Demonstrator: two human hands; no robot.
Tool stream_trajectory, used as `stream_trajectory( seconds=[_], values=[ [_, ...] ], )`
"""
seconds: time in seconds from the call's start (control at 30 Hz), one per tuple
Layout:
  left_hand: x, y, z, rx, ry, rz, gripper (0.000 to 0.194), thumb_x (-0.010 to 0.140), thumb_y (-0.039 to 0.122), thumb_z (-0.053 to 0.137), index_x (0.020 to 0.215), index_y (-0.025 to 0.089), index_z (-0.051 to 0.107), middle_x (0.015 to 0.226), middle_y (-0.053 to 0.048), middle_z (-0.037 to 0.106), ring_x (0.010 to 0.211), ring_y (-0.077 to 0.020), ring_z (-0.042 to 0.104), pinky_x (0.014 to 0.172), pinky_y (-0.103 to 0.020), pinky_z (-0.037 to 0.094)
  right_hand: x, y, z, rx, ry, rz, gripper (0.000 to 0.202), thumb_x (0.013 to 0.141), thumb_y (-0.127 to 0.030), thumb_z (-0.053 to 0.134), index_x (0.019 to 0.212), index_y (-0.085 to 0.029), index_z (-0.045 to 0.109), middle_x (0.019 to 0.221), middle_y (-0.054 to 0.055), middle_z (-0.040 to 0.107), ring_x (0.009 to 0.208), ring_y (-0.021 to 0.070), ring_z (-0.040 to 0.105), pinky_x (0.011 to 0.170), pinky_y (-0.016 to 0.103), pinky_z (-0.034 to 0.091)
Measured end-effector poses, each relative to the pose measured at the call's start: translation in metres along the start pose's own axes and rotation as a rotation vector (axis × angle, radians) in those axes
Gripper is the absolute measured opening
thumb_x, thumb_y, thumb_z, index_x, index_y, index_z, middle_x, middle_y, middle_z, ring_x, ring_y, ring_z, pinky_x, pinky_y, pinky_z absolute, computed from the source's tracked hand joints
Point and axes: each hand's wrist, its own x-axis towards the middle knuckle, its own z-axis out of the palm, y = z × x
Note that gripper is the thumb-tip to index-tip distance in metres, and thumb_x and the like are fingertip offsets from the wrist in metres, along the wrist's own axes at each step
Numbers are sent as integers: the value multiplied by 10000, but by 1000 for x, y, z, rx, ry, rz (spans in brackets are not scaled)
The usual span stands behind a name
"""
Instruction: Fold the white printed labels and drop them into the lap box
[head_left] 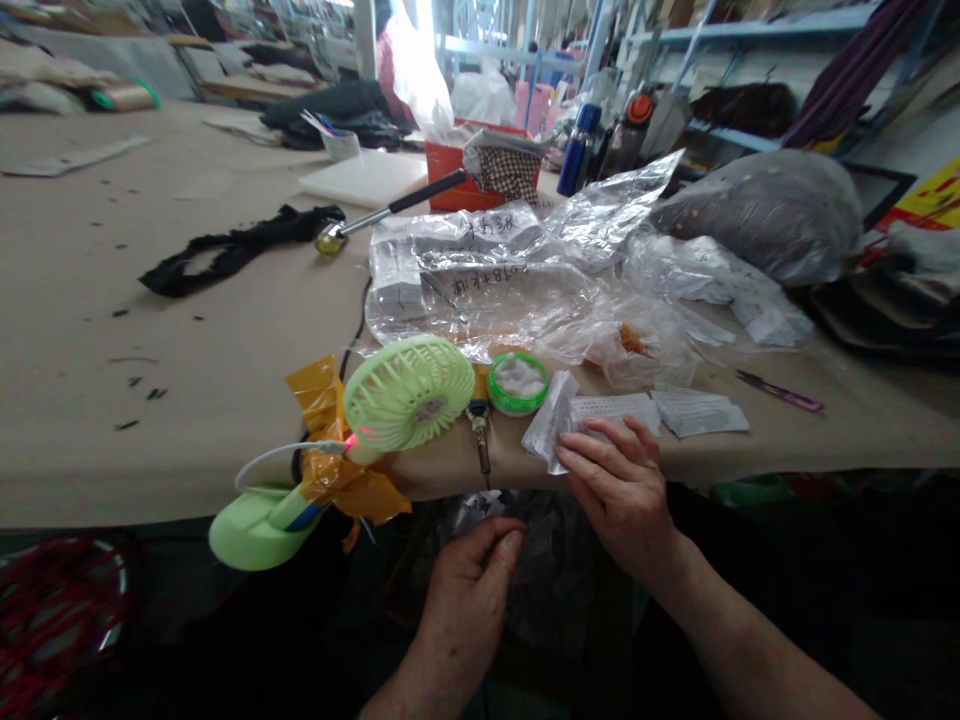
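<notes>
My left hand (476,590) is below the table's front edge, thumb and index finger pinched together; what they hold, if anything, is too small to tell. Just above it, a thin pointed metal tool (482,445) juts over the edge. My right hand (619,490) rests at the edge with its fingers spread, the fingertips touching printed paper slips (611,408). Folded slips (551,415) lie just left of those fingertips. A green round container (518,383) with white cotton-like stuff stands behind. Left of the tool is a light-green fan (411,393) fixed with orange-brown tape (352,490).
Clear plastic bags (480,290) cover the middle of the table (247,390). Small scissors (780,390) lie at the right. Further back are a black cloth strip (240,250), a red box (450,175), a blue bottle (577,150) and a stuffed grey bag (765,210).
</notes>
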Motion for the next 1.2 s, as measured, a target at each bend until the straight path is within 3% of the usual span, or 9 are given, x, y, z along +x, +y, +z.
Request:
stream_trajectory(
  seconds=[0.17,0.3,0.47,0.6,0.73,1.03,1.2],
  values=[
    [3,25,21,-578,-193,-276,206,828,326,603,837,134,676,783,-80,691,719,-184,631,661,-287,503,-7,-7,-17,142,10,-71,117,841,-121,611,913,-192,669,988,40,710,1085,234,567,1023,509,337],
    [5,38,36,-885,-259,-309,208,835,315,624,881,117,669,832,-73,682,669,-124,613,603,-215,494,-23,-23,-29,245,-58,-120,116,850,-118,581,882,-187,668,984,38,698,1090,228,556,1005,470,387],
    [13,42,46,-831,-158,-370,94,775,183,675,792,93,656,661,-40,658,531,-81,576,518,-156,460,-24,-13,-35,235,-98,-109,175,843,-116,577,999,-159,645,990,62,681,1076,219,557,963,413,450],
    [12,41,45,-639,-123,-442,118,808,211,632,841,98,639,665,-68,679,536,-124,612,522,-211,500,-12,14,-32,-11,-129,44,315,866,-201,558,1162,-98,584,1076,133,634,1075,262,534,929,451,480],
    [11,38,46,-546,-116,-441,129,823,230,616,854,105,620,664,-70,684,525,-117,608,511,-200,488,-10,27,-26,-188,-139,65,234,868,-178,540,1073,-129,642,1055,109,652,1016,261,547,904,465,481],
    [13,44,51,-589,-201,-511,174,837,230,576,900,75,621,699,-98,683,552,-145,625,554,-253,508,-17,36,-25,23,1,70,125,840,-99,576,894,-174,660,913,47,693,942,205,590,862,395,486],
    [14,47,50,-674,-331,-509,175,829,209,567,911,77,646,709,-88,670,564,-154,620,545,-269,512,-25,20,-33,291,-2,-11,123,856,-137,564,890,-206,660,993,63,665,1062,221,558,875,402,497]
  ],
)
